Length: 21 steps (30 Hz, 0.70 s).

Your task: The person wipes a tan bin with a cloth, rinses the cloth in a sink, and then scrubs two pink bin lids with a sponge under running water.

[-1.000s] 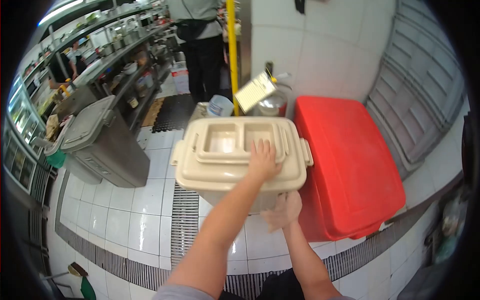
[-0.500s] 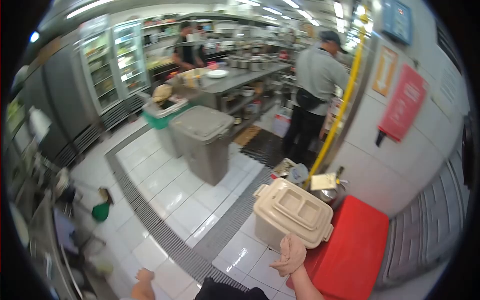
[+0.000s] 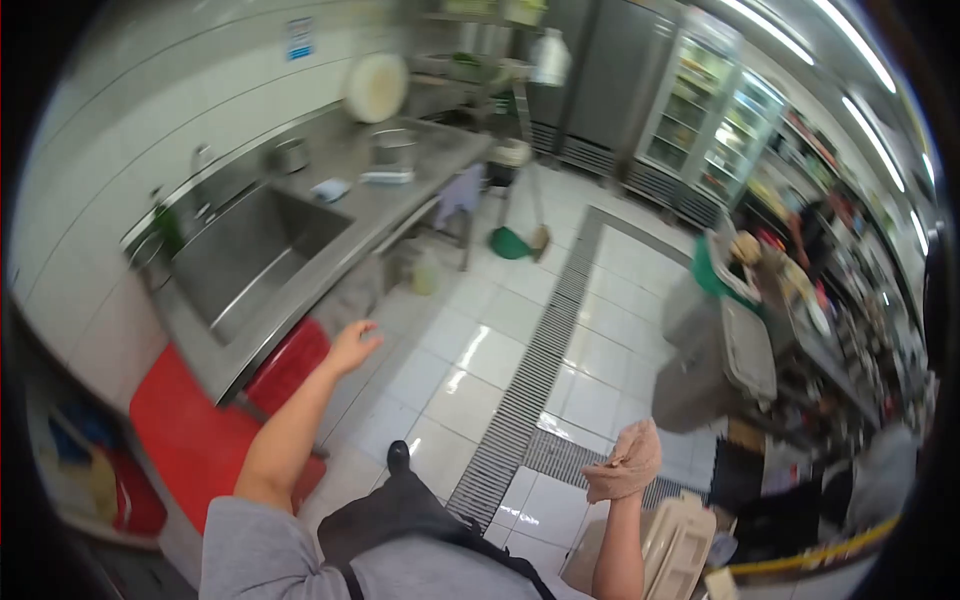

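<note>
My left hand (image 3: 355,348) is stretched out beside the front edge of the steel sink counter (image 3: 300,330), over the floor, its fingers apart and holding nothing. A pinkish-beige cloth (image 3: 628,462) covers my right hand (image 3: 622,480), which grips it; the fingers are mostly hidden by the fabric. Below that hand stands the beige lidded bin (image 3: 680,545). The counter holds an empty-looking sink basin (image 3: 245,255), a small blue-white cloth (image 3: 330,189) and a metal container (image 3: 393,150).
Red containers (image 3: 195,430) stand under and beside the counter. A floor drain grate (image 3: 530,370) runs ahead. A green dustpan (image 3: 510,243) lies near the refrigerators (image 3: 680,110). Grey bins (image 3: 715,365) stand at right, with a person (image 3: 815,235) beyond the steel table.
The view has swung left, bringing the sink and counter in. My left arm now reaches further out with spread fingers. The cloth is still in my right hand.
</note>
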{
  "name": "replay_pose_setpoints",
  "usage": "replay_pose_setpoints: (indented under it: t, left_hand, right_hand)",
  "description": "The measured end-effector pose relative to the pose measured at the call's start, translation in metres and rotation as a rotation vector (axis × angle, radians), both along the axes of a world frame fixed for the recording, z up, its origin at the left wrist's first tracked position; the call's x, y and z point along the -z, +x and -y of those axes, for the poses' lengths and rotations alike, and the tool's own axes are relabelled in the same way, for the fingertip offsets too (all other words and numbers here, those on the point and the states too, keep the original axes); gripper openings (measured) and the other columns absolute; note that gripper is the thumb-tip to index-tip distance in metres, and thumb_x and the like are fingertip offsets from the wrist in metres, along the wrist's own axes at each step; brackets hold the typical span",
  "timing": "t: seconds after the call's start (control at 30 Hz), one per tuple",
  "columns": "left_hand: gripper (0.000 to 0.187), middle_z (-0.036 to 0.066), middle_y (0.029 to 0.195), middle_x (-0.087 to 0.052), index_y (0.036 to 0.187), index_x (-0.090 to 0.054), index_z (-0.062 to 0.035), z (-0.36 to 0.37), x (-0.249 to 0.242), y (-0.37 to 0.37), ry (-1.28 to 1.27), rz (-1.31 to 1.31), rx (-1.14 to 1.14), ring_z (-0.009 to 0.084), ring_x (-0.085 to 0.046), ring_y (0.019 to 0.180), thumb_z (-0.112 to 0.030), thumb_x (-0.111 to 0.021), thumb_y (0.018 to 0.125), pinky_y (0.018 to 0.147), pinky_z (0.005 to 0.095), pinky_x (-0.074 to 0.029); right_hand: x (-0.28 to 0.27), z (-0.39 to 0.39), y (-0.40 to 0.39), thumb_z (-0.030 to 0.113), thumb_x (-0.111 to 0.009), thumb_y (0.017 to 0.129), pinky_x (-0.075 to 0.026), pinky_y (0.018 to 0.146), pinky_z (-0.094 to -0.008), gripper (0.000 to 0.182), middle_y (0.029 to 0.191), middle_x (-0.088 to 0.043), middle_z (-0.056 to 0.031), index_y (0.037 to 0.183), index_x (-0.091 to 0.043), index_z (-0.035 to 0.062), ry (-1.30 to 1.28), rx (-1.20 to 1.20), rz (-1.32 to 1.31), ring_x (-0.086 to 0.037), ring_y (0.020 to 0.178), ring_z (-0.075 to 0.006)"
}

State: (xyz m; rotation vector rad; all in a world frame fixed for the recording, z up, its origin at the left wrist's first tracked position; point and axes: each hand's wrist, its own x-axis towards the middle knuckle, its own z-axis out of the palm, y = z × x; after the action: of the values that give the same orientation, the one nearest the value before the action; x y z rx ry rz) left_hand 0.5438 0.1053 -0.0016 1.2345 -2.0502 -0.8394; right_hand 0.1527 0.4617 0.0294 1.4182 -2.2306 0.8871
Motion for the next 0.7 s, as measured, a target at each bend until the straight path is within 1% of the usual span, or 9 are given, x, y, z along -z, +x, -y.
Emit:
replay_pose_setpoints:
  t: [0.07,0.23,0.33,0.4,0.47,0.53,0.63,0.67,0.7]
  left_hand:
    - [0.039,0.014,0.108,-0.057,0.107,-0.054,-0.0025,-0.012,-0.056,0.049,0.024,0.022,-0.163,0.0251,-0.054,0.1,-0.024,-0.062,0.076,0.085,0.0324,-0.042]
    - [0.042,0.012,0.11,-0.056,0.111,-0.051,-0.0019,0.039,-0.067,0.212,-0.159,-0.159,-0.438,0.0225,-0.055,0.096,-0.022,-0.062,0.076,0.083,0.0318,-0.043]
    - [0.042,0.013,0.112,-0.054,0.114,-0.049,-0.0022,0.086,-0.088,0.298,-0.269,-0.177,-0.663,0.0222,-0.056,0.093,-0.021,-0.06,0.077,0.082,0.0319,-0.044]
    - [0.043,0.014,0.114,-0.052,0.115,-0.048,-0.0016,0.123,-0.108,0.333,-0.311,-0.129,-0.762,0.0246,-0.055,0.095,-0.021,-0.058,0.078,0.084,0.0328,-0.043]
    - [0.043,0.016,0.116,-0.051,0.116,-0.047,-0.001,0.173,-0.115,0.368,-0.334,-0.08,-0.848,0.027,-0.054,0.098,-0.022,-0.057,0.079,0.085,0.0336,-0.042]
    - [0.045,0.019,0.117,-0.048,0.117,-0.045,0.0011,0.233,-0.097,0.388,-0.414,0.071,-0.848,0.0313,-0.049,0.105,-0.023,-0.054,0.08,0.09,0.0357,-0.038]
    - [0.048,0.019,0.126,-0.041,0.121,-0.041,0.002,0.319,-0.067,0.415,-0.28,0.218,-0.819,0.0314,-0.039,0.117,-0.024,-0.05,0.082,0.096,0.0365,-0.033]
    - [0.05,0.019,0.129,-0.038,0.123,-0.038,0.0018,0.345,-0.061,0.421,-0.239,0.285,-0.796,0.0313,-0.037,0.119,-0.025,-0.049,0.082,0.098,0.0365,-0.032]
    - [0.05,0.019,0.129,-0.038,0.123,-0.038,0.0018,0.371,-0.058,0.428,-0.227,0.279,-0.8,0.0313,-0.037,0.119,-0.025,-0.049,0.082,0.098,0.0365,-0.032]
  right_hand:
    - [0.003,0.057,0.018,0.04,-0.063,0.058,-0.043,0.069,-0.033,0.041,0.073,-0.047,-0.0066,0.075,-0.047,0.0066,-0.033,-0.243,0.339,-0.049,0.068,-0.0251]
    - [-0.076,0.228,0.124,0.038,-0.057,0.069,-0.046,0.062,-0.0331,0.038,0.076,-0.054,-0.0068,0.083,-0.049,0.0031,-0.368,-0.44,-0.653,-0.053,0.063,-0.0235]
    - [-0.107,0.342,0.207,0.018,-0.059,0.072,-0.046,0.061,-0.0304,0.024,0.076,-0.054,-0.0056,0.088,-0.05,0.0022,-0.438,-0.822,-0.034,-0.055,0.066,-0.0195]
    - [-0.083,0.464,0.245,0.037,-0.056,0.078,-0.044,0.064,-0.0298,0.035,0.078,-0.053,-0.0059,0.089,-0.052,0.0035,-0.349,-0.983,-0.064,-0.053,0.074,-0.0205]
    - [-0.13,0.526,0.339,0.015,-0.061,0.07,-0.042,0.055,-0.023,0.019,0.075,-0.053,-0.0005,0.085,-0.052,0.0076,-0.067,-1.226,0.865,-0.05,0.063,-0.0131]
    - [-0.139,0.605,0.387,0.017,-0.062,0.07,-0.042,0.058,-0.0214,0.017,0.076,-0.053,0.0023,0.084,-0.053,0.0107,0.456,-1.203,1.642,-0.05,0.065,-0.0119]
    - [-0.144,0.684,0.477,0.024,-0.058,0.078,-0.043,0.059,-0.0219,0.018,0.081,-0.055,0.0028,0.09,-0.054,0.0115,0.699,-1.419,2.126,-0.051,0.068,-0.0128]
    - [-0.133,0.709,0.496,0.024,-0.058,0.078,-0.043,0.059,-0.0219,0.018,0.081,-0.055,0.0028,0.09,-0.054,0.0115,0.717,-1.404,2.131,-0.051,0.068,-0.0128]
    - [-0.12,0.736,0.51,0.03,-0.053,0.081,-0.044,0.063,-0.0303,0.028,0.091,-0.054,-0.0007,0.102,-0.049,0.0114,0.419,-1.674,1.22,-0.05,0.081,-0.016]
